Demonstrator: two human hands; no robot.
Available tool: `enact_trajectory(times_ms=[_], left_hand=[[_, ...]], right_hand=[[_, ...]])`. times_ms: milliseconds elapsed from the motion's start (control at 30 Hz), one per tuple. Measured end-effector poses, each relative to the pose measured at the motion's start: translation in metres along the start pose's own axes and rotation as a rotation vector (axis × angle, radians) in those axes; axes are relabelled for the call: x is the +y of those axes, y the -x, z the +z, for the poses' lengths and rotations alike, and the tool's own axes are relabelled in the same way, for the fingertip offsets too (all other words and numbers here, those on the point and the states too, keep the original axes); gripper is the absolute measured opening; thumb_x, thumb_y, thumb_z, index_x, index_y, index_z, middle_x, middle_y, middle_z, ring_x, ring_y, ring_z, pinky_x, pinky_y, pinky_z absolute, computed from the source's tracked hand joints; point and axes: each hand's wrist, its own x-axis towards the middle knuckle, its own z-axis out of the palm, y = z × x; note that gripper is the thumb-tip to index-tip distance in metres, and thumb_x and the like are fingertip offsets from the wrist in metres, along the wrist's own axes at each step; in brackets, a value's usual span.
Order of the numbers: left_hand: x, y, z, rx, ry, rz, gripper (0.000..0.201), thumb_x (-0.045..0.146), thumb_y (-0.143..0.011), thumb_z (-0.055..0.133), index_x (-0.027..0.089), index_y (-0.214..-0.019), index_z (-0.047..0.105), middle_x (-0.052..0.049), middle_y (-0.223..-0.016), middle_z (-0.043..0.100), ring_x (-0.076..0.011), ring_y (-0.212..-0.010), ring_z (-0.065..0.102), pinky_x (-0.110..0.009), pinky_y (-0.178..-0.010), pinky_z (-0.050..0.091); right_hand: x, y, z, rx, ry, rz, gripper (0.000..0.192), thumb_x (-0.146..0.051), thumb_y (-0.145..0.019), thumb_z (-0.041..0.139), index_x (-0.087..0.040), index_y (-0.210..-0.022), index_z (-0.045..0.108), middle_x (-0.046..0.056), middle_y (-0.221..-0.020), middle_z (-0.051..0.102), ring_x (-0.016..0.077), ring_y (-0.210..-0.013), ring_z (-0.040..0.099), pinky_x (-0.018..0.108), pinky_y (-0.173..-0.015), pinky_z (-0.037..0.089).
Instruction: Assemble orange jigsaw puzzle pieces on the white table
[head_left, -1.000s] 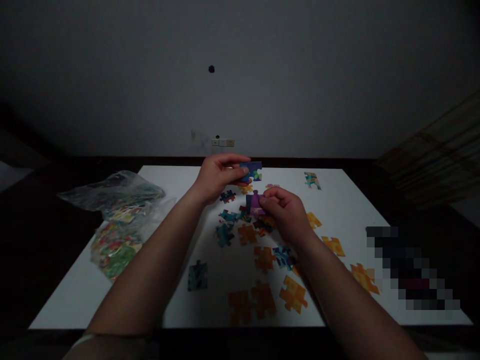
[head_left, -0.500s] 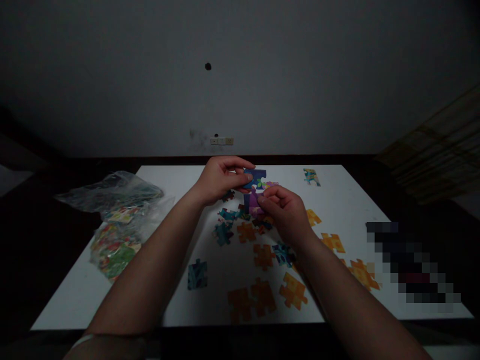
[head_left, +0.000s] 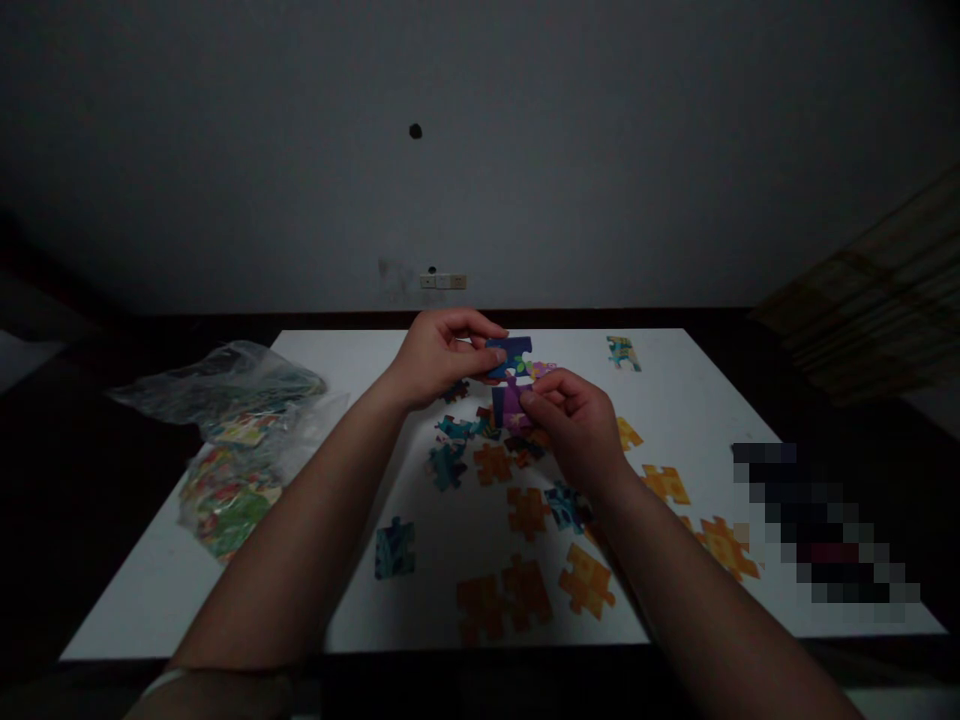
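Observation:
My left hand (head_left: pixel 454 352) pinches a blue jigsaw puzzle piece (head_left: pixel 516 352) with a bit of green on it, between thumb and fingers. Just below and to the right, my right hand (head_left: pixel 571 415) is closed on a purple jigsaw puzzle piece (head_left: pixel 510 408) with a dark blue edge. The two pieces are held close together above the table; whether they touch I cannot tell. A pink patterned piece (head_left: pixel 544 369) shows behind the right fingers. Under the hands lie teal pieces (head_left: pixel 448 466) and an orange piece (head_left: pixel 493 464), some of them overlapping.
Clear plastic bags (head_left: pixel 236 490) of colourful pieces lie on the left of the white table (head_left: pixel 352 620). Several orange pieces (head_left: pixel 586 580) are spread at the front and right. A single teal and yellow piece (head_left: pixel 623 353) lies at the far right. A pixelated dark area (head_left: pixel 825 530) covers the right edge.
My right hand has shifted slightly right with the purple piece, opening a little more space below the blue piece. My left hand is nearly still.

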Motion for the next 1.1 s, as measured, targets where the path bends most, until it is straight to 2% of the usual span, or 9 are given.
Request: enact_trajectory(times_ms=[233,433,533,700,800,933,1033,1100], left_hand=[[0.002,0.001,0.003,-0.012,-0.069,0.001,0.035,0.034,-0.066,0.103,0.017,-0.092,0.085,0.0,-0.07,0.07,-0.0136,-0.058,0.067,-0.031,-0.063,0.065],[0.004,0.001,0.003,-0.021,-0.095,0.015,0.033,0.032,-0.068,0.101,0.017,-0.092,0.085,0.0,-0.07,0.071,-0.0125,-0.056,0.066,-0.027,-0.057,0.061],[0.004,0.0,0.003,-0.014,-0.073,0.013,0.032,0.029,-0.068,0.101,0.016,-0.091,0.084,0.0,-0.069,0.071,-0.0135,-0.055,0.069,-0.026,-0.056,0.061],[0.002,-0.001,-0.004,-0.008,0.004,0.004,0.038,0.029,-0.067,0.103,0.015,-0.094,0.081,-0.001,-0.07,0.073,-0.0187,-0.059,0.076,-0.03,-0.058,0.066],[0.002,0.0,-0.004,-0.02,-0.011,-0.016,0.041,0.033,-0.067,0.104,0.016,-0.096,0.081,-0.002,-0.07,0.074,-0.0209,-0.062,0.078,-0.034,-0.062,0.069],[0.002,0.001,-0.001,-0.04,-0.03,-0.029,0.04,0.034,-0.068,0.104,0.016,-0.096,0.082,-0.002,-0.071,0.074,-0.0217,-0.064,0.079,-0.036,-0.065,0.071],[-0.003,-0.003,-0.01,-0.012,-0.014,-0.02,0.043,0.034,-0.068,0.105,0.015,-0.099,0.081,-0.002,-0.074,0.075,-0.022,-0.067,0.08,-0.035,-0.065,0.071],[-0.012,-0.008,-0.024,0.06,-0.016,-0.031,0.046,0.034,-0.067,0.105,0.016,-0.101,0.08,-0.003,-0.082,0.078,-0.0216,-0.071,0.081,-0.036,-0.069,0.072]], right_hand=[[0.003,-0.001,-0.002,0.017,0.006,0.004,0.042,-0.058,-0.082,0.094,-0.027,-0.083,0.066,-0.003,-0.067,0.073,0.0171,-0.052,0.066,0.031,-0.052,0.058],[0.005,-0.001,-0.002,0.021,0.007,0.01,0.041,-0.056,-0.082,0.094,-0.026,-0.085,0.067,-0.002,-0.068,0.075,0.0165,-0.051,0.066,0.03,-0.052,0.056],[0.008,-0.001,-0.005,0.028,-0.013,-0.025,0.037,-0.051,-0.083,0.093,-0.025,-0.082,0.066,-0.004,-0.066,0.071,0.0148,-0.053,0.062,0.029,-0.054,0.052],[0.009,-0.004,-0.011,0.128,-0.073,-0.123,0.035,-0.046,-0.084,0.092,-0.026,-0.082,0.064,-0.007,-0.063,0.059,0.0124,-0.055,0.05,0.027,-0.057,0.043],[0.004,-0.005,-0.008,0.17,-0.032,-0.092,0.04,-0.054,-0.081,0.091,-0.027,-0.083,0.062,-0.007,-0.065,0.058,0.0142,-0.055,0.051,0.029,-0.056,0.045],[-0.001,-0.005,-0.004,0.159,0.054,-0.075,0.044,-0.061,-0.079,0.09,-0.028,-0.084,0.06,-0.006,-0.066,0.057,0.0155,-0.056,0.053,0.031,-0.057,0.048],[-0.001,-0.005,-0.003,0.15,0.036,-0.068,0.041,-0.058,-0.08,0.09,-0.028,-0.084,0.061,-0.006,-0.067,0.057,0.015,-0.056,0.052,0.03,-0.056,0.049],[0.0,-0.005,-0.004,0.157,-0.007,-0.061,0.039,-0.054,-0.079,0.091,-0.027,-0.084,0.062,-0.006,-0.067,0.058,0.0143,-0.056,0.052,0.029,-0.056,0.049]])
